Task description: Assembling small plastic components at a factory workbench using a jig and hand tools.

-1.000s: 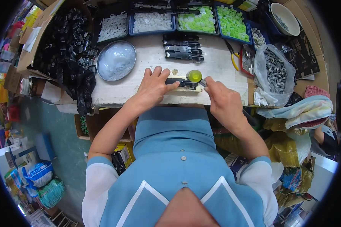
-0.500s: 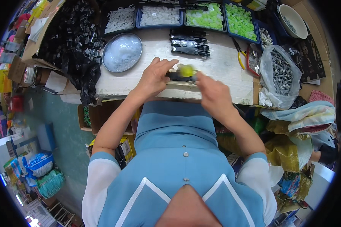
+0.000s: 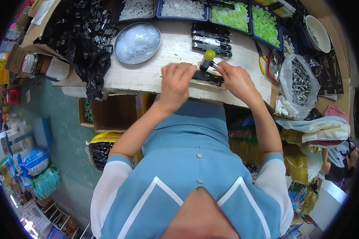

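My right hand (image 3: 237,81) grips the thin handle of a small mallet (image 3: 208,59). Its yellow face is up and its dark face is down against a long black plastic part (image 3: 209,78) near the table's front edge. My left hand (image 3: 176,83), slightly blurred, is closed at the left end of that part; its thumb is hidden. A pale block or strip shows just under the part. Beyond the mallet, several similar black parts (image 3: 212,43) lie stacked in a row. To the left of them is a round metal dish (image 3: 155,51) of translucent pieces in film.
Blue trays of white (image 3: 182,9) and green pieces (image 3: 265,26) line the back. Black parts (image 3: 73,30) heap up at left. Yellow-handled pliers (image 3: 263,65) and a bag of metal pieces (image 3: 301,81) lie at right. Below are a cardboard box (image 3: 115,113) and cloths (image 3: 325,129).
The mallet, blurred before, now rests sharp on the black part. My left hand has rotated, its fingers drawn over the part's left end. The whole view has shifted slightly.
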A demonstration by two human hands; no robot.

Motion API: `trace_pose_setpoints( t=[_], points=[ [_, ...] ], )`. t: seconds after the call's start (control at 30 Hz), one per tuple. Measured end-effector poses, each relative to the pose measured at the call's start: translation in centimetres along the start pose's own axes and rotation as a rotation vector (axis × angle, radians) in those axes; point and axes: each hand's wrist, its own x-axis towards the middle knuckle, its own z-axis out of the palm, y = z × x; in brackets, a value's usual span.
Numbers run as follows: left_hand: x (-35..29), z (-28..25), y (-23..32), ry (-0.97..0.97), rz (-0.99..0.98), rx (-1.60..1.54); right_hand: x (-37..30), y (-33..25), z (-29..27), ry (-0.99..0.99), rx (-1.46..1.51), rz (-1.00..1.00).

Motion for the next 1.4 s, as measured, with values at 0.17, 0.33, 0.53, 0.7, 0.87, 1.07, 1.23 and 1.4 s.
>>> trace_pose_setpoints(
  t=[0.17, 0.33, 0.53, 0.7, 0.87, 1.07, 1.23, 1.4],
  points=[
    [-2.2, 2.6, 3.0, -0.016, 0.114, -0.063, -0.6, -2.2, 0.2, 0.314, 0.203, -0.14],
    [-2.7, 3.1, 2.3, -0.011, 0.16, -0.02, 0.9, -3.1, 1.2, 0.193, 0.049, -0.237],
    [-2.6, 2.9, 2.1, -0.006, 0.203, -0.034, 0.0, -3.2, 1.3, 0.174, 0.061, -0.178],
    [-1.0, 1.7, 0.8, 0.041, 0.204, -0.092, -0.4, 0.8, 2.2, 0.296, 0.021, -0.084],
    [0.7, 1.1, -1.5, -0.06, 0.178, -0.001, -3.7, 6.3, 1.4, 0.444, -0.204, 0.183],
    [2.8, 0.7, -2.1, -0.1, 0.217, -0.168, -5.5, 11.0, 2.9, 0.579, -0.332, 0.119],
    [5.5, 1.7, -2.3, -0.024, 0.243, -0.189, -4.6, 10.8, 2.4, 0.608, -0.349, 0.147],
    [10.2, 3.4, -3.6, 0.147, 0.336, -0.009, -3.8, 10.6, 2.1, 0.615, -0.332, 0.155]
  ],
)
